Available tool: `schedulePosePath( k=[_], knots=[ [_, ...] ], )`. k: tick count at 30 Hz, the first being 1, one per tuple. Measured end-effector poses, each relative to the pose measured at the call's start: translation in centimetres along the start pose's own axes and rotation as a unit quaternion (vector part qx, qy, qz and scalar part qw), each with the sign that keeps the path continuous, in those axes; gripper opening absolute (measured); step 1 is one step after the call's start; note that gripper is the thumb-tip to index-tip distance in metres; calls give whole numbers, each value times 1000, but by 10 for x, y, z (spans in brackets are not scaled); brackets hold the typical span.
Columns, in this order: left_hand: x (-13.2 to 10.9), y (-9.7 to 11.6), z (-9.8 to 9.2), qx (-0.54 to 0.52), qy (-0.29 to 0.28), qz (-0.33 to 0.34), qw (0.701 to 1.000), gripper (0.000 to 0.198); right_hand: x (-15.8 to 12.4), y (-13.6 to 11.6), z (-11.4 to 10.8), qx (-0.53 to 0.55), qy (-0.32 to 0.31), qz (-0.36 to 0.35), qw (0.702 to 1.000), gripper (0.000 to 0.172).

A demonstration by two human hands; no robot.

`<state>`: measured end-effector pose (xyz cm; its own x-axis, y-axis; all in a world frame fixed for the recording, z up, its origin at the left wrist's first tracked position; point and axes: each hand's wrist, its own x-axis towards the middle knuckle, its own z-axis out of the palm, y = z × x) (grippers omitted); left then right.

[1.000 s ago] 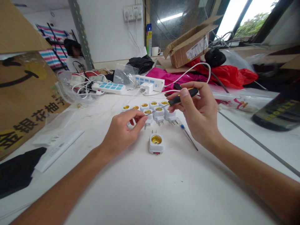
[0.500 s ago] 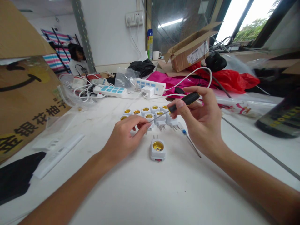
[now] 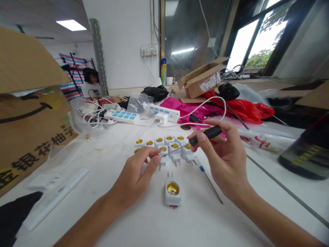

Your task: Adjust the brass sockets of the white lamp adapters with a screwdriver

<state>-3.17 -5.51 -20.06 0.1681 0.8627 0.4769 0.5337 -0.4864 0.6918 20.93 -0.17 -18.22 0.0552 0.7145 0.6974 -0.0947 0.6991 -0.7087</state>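
Note:
My right hand [image 3: 223, 151] is closed around the black handle of a screwdriver [image 3: 205, 135]. Its thin metal shaft slants down and left, over the lamp sockets. At the shaft's tip is my left hand [image 3: 137, 169], with thumb and forefinger slightly apart and the other fingers curled, partly hidden. A white plug-in lamp socket [image 3: 172, 192] with a gold threaded cup lies nearer, its prongs facing away and a red part at its near end. Behind the hands, several similar lamp sockets [image 3: 169, 138] stand in rows. Beside my right hand lies a second screwdriver [image 3: 212, 185] with a blue part.
White power strips [image 3: 123, 116] and cables lie at the back, before pink and red plastic bags [image 3: 253, 111]. An open cardboard box [image 3: 203, 80] sits behind. A large carton [image 3: 33, 130] stands left, a dark bottle [image 3: 305, 157] right. Another person is in the left background.
The view has tilted up, so the table things sit lower in it. More of the screwdriver's shaft shows, and my left thumb and forefinger have parted at its tip.

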Motion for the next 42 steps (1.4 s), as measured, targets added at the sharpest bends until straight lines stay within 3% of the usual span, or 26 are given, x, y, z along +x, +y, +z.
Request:
schedulePosePath(
  k=[4, 9, 14, 22, 29, 42],
  knots=[
    [-7, -6, -3, -42, -37, 27, 998, 61, 4, -2, -6, -1, 40, -7, 999, 34],
    [-8, 0, -1, -64, -113, 35, 991, 87, 0, -7, -9, 24, 26, 14, 999, 36],
    [-7, 8, 4, -28, -170, 49, 984, 61, -7, -11, -7, 10, -21, 10, 1000, 30],
    [-12, 9, 6, -8, -175, 74, 982, 47, -20, -12, -4, -34, -93, -6, 995, 34],
    [-12, 16, 4, -8, -182, 93, 979, 42, -28, -11, -3, -70, -155, -26, 985, 42],
    [-15, 16, 6, -3, -179, 107, 978, 40, -30, -8, -2, -81, -166, -31, 982, 46]
  ],
)
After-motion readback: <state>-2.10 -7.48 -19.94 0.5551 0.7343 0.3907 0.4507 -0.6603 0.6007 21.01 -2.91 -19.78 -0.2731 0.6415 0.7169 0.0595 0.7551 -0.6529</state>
